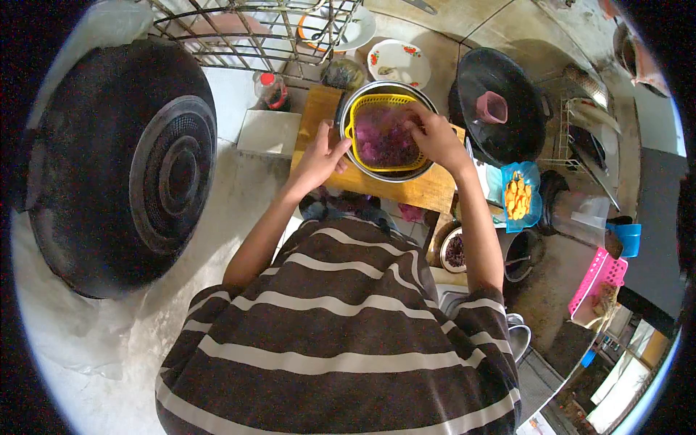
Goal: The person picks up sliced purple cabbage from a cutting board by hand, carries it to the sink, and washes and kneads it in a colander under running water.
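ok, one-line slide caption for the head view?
Left hand at the rim of a metal pot, right hand over purple contents in the yellow basket nested inside.

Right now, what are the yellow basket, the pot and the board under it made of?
Basket: probably plastic, smooth and bright yellow, with neat little holes. Pot: likely steel, its silver rim shines. Board: looks like wood, honey-brown, though maybe only wood-patterned.

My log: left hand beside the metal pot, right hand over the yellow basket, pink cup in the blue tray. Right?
Not quite: the pink cup is in the black pan, not the blue tray, as the head view shows. Left hand and right hand are correctly placed.
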`<state>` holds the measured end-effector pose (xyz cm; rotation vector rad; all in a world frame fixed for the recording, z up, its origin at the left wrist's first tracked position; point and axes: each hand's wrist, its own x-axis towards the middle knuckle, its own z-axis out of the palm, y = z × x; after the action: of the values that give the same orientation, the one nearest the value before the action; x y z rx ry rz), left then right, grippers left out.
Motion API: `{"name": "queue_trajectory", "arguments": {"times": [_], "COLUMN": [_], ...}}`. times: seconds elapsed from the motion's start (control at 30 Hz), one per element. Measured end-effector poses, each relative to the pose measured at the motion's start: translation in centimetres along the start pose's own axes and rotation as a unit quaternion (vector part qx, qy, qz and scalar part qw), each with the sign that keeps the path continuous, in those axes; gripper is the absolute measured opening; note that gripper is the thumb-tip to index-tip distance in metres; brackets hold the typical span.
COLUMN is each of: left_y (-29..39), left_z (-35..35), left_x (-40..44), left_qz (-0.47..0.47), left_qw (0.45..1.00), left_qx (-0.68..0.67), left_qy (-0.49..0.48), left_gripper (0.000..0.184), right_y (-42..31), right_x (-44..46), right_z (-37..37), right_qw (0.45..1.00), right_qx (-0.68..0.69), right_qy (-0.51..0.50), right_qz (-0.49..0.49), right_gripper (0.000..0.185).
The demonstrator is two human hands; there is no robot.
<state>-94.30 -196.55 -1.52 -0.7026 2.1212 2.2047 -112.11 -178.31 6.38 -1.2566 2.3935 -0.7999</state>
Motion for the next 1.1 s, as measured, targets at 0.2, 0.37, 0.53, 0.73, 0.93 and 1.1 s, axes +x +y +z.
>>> {"name": "queue_trajectory", "arguments": {"times": [0.2,0.37,0.53,0.73,0.93,1.1], "left_y": [-0.6,0.2,0.2,-0.7,0.1,1.0], "left_z": [0.0,0.1,0.1,0.0,0.0,0.1], "left_x": [0.3,0.0,-0.1,0.3,0.0,-0.3], "left_qz": [0.009,0.023,0.021,0.010,0.020,0.014], "left_qw": [1.000,1.000,1.000,1.000,1.000,1.000], "left_qx": [0.011,0.006,0.016,0.010,0.003,0.008], "left_qy": [0.003,-0.001,0.006,-0.006,-0.011,-0.003], "left_gripper": [0.056,0.058,0.060,0.069,0.051,0.051], "right_y": [-0.4,2.4,3.1,0.1,1.3,2.6], "right_x": [-0.7,-0.4,1.4,1.8,1.5,0.6], "right_z": [2.3,7.9,6.4,1.4,0.1,1.7], "right_qw": [0.964,0.973,0.983,0.998,0.987,0.997], "right_qx": [-0.203,-0.219,-0.151,-0.018,0.071,0.016], "right_qy": [-0.166,-0.074,-0.105,-0.056,-0.126,-0.067], "right_qz": [0.046,0.002,0.028,0.016,-0.063,-0.033], "right_gripper": [0.069,0.059,0.037,0.037,0.046,0.055]}}
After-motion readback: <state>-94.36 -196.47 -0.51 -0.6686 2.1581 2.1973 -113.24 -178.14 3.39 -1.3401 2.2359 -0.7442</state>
